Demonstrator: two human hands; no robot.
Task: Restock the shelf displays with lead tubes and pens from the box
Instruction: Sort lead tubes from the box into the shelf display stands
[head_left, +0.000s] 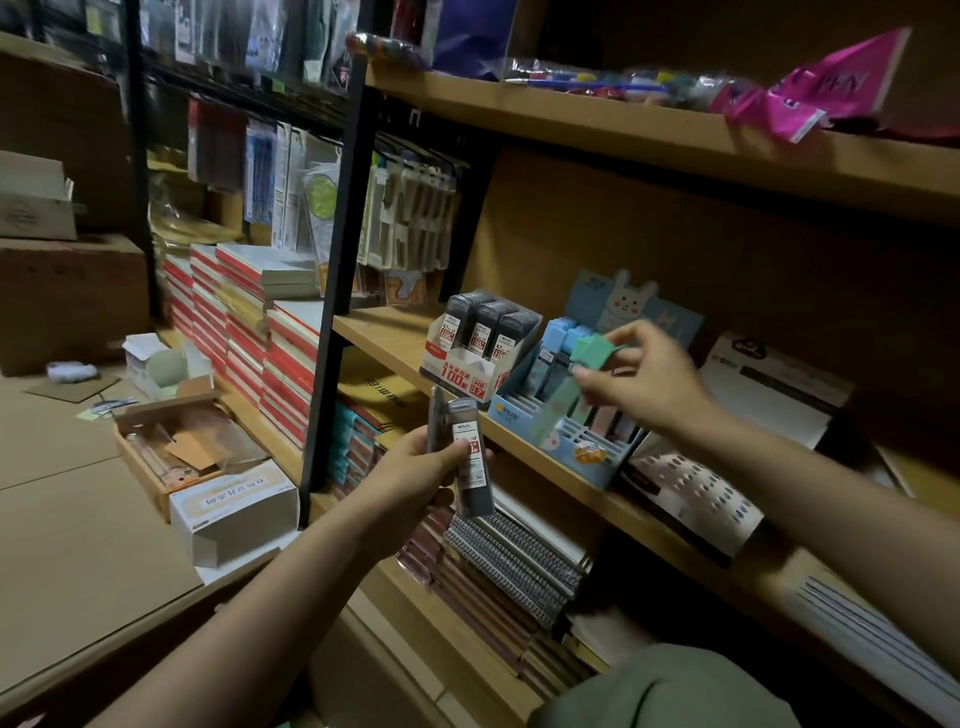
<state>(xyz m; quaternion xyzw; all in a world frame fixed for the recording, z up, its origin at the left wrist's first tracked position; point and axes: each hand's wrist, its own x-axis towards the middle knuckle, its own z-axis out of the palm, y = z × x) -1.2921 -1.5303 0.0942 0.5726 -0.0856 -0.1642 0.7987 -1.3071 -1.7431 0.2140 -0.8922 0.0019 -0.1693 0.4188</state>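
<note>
My left hand grips a few dark lead tubes upright, in front of the wooden shelf. My right hand pinches a green-capped lead tube that stands tilted in the blue bunny display box, among other pastel tubes. To the left of that box, a white and red display holds three rows of dark lead tubes.
Stacks of red-spined notebooks fill the lower left shelving. Spiral notebooks lie on the shelf below. An open wooden box and a white carton sit on the cardboard-covered floor. A black upright post divides the shelves.
</note>
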